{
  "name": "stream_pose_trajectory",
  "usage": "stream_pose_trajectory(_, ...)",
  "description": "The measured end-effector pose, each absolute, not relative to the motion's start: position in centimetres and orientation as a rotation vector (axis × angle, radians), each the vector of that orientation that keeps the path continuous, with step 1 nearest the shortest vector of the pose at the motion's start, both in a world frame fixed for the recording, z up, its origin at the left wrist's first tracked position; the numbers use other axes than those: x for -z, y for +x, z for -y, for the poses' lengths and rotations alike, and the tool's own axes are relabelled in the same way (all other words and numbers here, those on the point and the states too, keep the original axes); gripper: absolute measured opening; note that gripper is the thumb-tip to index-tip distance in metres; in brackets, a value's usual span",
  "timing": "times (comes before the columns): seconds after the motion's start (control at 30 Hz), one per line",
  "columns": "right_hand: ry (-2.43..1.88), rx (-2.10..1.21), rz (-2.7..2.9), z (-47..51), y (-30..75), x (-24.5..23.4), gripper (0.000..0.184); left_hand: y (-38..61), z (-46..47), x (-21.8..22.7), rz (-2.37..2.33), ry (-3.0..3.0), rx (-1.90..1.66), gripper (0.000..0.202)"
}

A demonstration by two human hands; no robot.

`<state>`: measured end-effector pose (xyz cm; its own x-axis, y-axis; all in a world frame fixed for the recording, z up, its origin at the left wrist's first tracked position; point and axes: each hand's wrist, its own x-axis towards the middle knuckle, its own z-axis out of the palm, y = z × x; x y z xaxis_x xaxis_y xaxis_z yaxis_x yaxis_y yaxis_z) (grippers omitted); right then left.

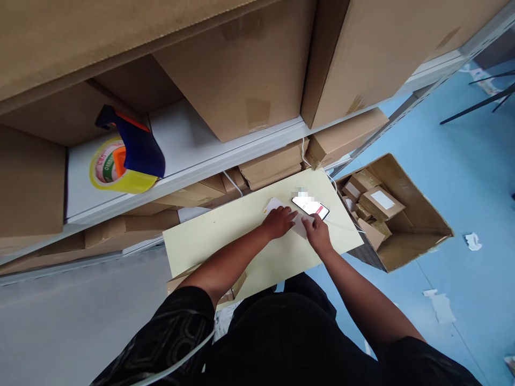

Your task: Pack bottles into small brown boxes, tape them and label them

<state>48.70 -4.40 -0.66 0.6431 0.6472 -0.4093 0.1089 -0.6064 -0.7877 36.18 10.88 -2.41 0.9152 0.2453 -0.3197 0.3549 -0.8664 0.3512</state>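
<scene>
Both hands are at work over the pale yellow tabletop (201,236). Between them is a small piece of white paper (299,228). My right hand (319,234) pinches its right side between thumb and fingers. My left hand (278,222) has its fingers closed at the left side of the same paper, partly covering it. Just beyond the left hand lies another white slip (273,204) with a small yellow mark; whether the two pieces join is hidden. A phone (317,208) with a lit screen lies right behind the hands, close to the right fingertips.
A shelf (189,142) holding large cardboard boxes (249,69) runs along the table's far side. On it stands a blue and yellow tape dispenser (140,155). To the right, an open carton (418,230) contains several small boxes. Paper scraps (442,308) litter the blue floor.
</scene>
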Motion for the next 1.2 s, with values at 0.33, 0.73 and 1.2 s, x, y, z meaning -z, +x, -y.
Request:
stream_pose_trajectory(0.33, -1.907, -1.136, 0.023, 6.7, 48.6, 2.5, 0.030, 36.1, -10.4, 3.4, -0.392, 2.789, 0.386, 0.048)
stream_pose_trajectory(0.73, -1.863, -1.137, 0.147, 15.4, 46.3, 0.5, 0.050, 35.9, -9.7, 1.9, -0.578, 2.500, 0.358, 0.039)
stream_pose_trajectory(1.2, -1.391, -1.254, 0.288, 3.5, 40.3, -13.5, 0.028, 17.8, -8.0, -16.4, -0.773, 1.009, -0.386, 0.042)
